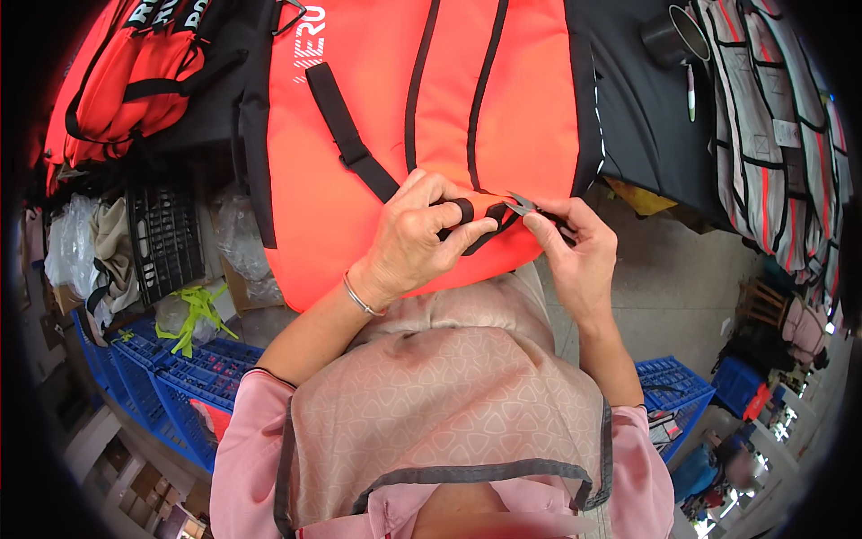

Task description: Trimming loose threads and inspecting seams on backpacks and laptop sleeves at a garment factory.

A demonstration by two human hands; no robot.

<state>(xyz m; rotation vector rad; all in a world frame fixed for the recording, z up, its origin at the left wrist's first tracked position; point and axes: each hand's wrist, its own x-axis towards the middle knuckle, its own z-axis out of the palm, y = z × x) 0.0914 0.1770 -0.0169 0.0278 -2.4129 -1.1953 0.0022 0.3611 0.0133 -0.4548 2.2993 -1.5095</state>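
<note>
My left hand (415,235) pinches the soft black strap (467,214) on the orange bag (377,117); my right hand (575,247) grips thread snips (521,203) beside it.

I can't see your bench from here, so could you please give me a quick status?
Left hand pinching black strap on orange bag. Right hand holding thread snips at strap. Nothing blocking.

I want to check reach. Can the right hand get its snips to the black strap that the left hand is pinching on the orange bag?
Probably yes. The right hand holds the snips right at the black strap, which the left hand pinches on the orange bag. Nothing lies between them.
</note>
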